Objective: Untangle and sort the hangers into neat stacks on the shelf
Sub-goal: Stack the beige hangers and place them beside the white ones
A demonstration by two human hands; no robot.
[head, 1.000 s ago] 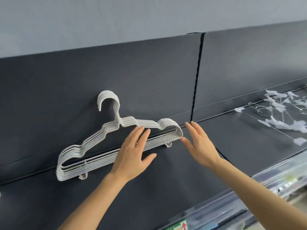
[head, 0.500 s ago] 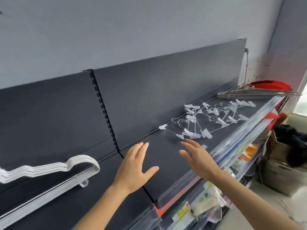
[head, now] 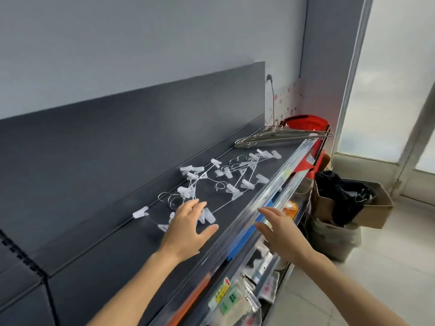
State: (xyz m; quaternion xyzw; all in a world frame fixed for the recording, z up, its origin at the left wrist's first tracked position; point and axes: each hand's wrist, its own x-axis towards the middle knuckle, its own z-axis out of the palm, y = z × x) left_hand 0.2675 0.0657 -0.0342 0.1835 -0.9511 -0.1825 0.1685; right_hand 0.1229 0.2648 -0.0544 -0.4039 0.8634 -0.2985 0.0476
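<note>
- The left hand (head: 186, 228) is spread flat, its fingers (head: 197, 206) straight and wide over the near end of the clip hangers (head: 226, 180), gripping nothing; whether they touch a clip cannot be told.
- The right hand (head: 280, 234), also wide and empty, hovers above the clear front rail (head: 270, 184), to the right of the left hand.
- The clip hangers lie tangled on the dark shelf (head: 106, 255), about midway along it.
- A stack of metal wire hangers (head: 277, 137) rests at the shelf's far right end, apart from the tangle, a red basket (head: 306, 122) just behind.
</note>
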